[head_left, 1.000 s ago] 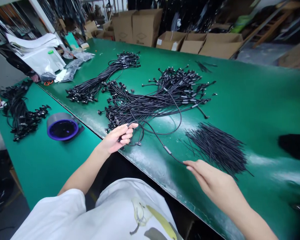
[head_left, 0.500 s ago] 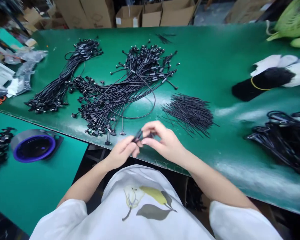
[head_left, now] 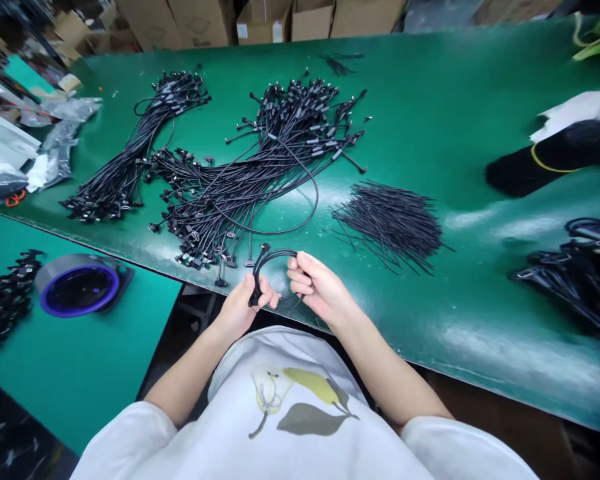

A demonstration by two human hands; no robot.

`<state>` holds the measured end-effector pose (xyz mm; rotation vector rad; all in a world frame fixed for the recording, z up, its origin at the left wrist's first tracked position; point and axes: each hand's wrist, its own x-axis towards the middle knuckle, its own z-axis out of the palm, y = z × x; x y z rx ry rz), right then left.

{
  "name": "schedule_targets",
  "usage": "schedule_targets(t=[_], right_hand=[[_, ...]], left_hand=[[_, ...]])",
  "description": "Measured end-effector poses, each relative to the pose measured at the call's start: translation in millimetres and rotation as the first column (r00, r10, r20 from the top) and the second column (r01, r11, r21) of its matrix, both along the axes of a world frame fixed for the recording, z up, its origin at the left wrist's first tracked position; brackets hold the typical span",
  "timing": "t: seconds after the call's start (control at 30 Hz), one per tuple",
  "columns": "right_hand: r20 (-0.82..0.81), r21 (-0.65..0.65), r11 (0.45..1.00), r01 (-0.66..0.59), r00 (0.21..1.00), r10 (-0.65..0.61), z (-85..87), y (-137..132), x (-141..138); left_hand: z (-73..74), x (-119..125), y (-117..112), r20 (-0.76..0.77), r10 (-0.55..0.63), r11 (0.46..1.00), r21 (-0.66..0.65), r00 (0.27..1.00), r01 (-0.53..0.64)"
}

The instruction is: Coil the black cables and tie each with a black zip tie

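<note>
Between my two hands is a black cable wound into a round coil, held just over the table's front edge. My left hand pinches the coil's left side, where a connector end pokes up above the thumb. On the right side of the loop, my right hand has its fingers closed round the strands. Beyond the hands lies a pile of loose black cables with connectors at both ends. A heap of thin black ties rests to the right of that pile.
A second cable bunch lies at the back left. On the lower left surface sits a tape roll with a purple core. At the right are a banded black bundle and several coiled cables. Cardboard boxes stand behind the table.
The cable, bunched small and blurred between my fingers before, now shows as an open round coil. My hands have moved apart to its two sides. The view has shifted a little.
</note>
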<state>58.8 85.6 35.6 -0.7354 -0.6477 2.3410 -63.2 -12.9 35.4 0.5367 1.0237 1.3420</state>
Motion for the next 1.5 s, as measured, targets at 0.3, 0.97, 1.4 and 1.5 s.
schedule_targets(t=[0.3,0.97,1.4,1.5], right_hand=[[0.073,0.327,0.937,0.124,0.985,-0.157,9.7,-45.6,-14.6],[0.112,0.129,0.963,-0.235,0.969,0.222,-17.8,-24.5,5.9],[0.156,0.347,0.773,-0.530,0.846,0.510,-10.4,-25.5,25.4],[0.077,0.305,0.833,-0.461,0.884,0.461,-6.4,-21.7,27.4]], left_hand=[[-4.5,-3.8,2.8,-0.316,-0.028,1.000,-0.011,0.949,0.025],[-5.9,26.3,-29.7,-0.330,-0.292,0.956,-0.140,0.898,0.259],[-13.9,19.6,-20.1,-0.357,-0.635,0.764,-0.158,0.685,0.626],[-11.8,27.2,-20.9,-0.081,-0.578,0.813,-0.137,0.812,0.565]])
